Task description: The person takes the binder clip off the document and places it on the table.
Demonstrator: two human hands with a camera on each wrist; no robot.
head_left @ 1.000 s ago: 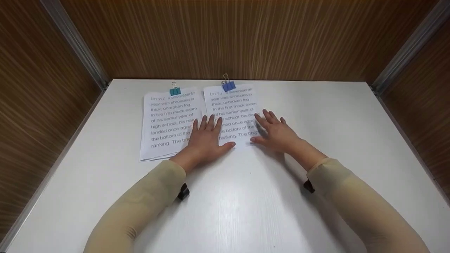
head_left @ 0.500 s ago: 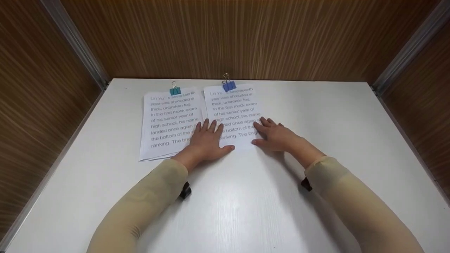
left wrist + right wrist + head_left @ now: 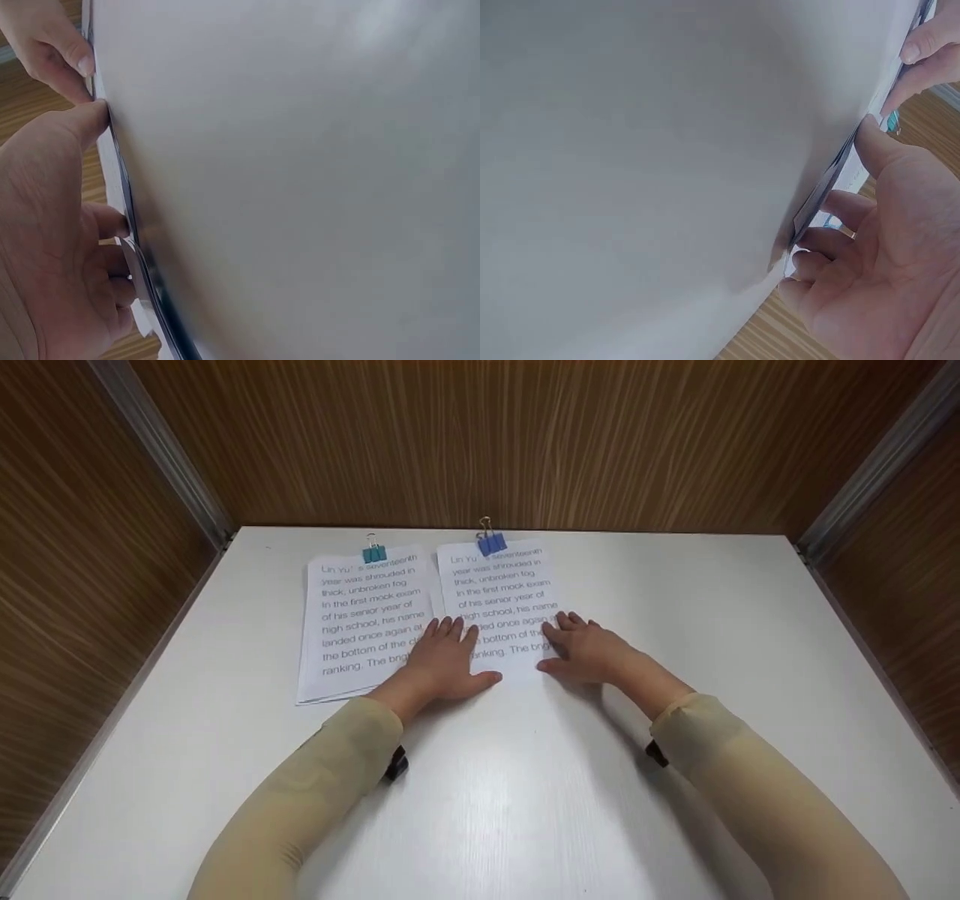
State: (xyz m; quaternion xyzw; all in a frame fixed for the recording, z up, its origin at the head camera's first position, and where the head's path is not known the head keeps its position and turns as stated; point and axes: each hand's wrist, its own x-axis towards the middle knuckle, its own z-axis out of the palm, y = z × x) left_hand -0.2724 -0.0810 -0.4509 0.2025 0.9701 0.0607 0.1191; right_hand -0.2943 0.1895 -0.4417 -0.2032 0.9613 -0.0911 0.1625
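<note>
Two stacks of printed paper lie side by side on the white table. A teal binder clip (image 3: 374,554) tops the left stack (image 3: 360,615), and a blue binder clip (image 3: 491,544) tops the right stack (image 3: 499,585). My left hand (image 3: 442,667), fingers spread, rests at the lower left side of the right stack and overlaps the left stack's edge. At the lower right side, my right hand (image 3: 589,654) touches the right stack with extended fingers. Both wrist views look low along the tabletop, with left hand (image 3: 52,247) and right hand (image 3: 885,255) meeting thin paper edges.
Wood-grain panels (image 3: 495,442) enclose the white table (image 3: 480,825) at the back and both sides. A dark wrist device (image 3: 396,765) shows under the left sleeve, and another dark piece (image 3: 656,754) under the right sleeve.
Both hands have slid slightly toward the person along the right stack, and the right fingers have lowered. The right stack with its blue clip has shifted slightly right. The left stack stays put.
</note>
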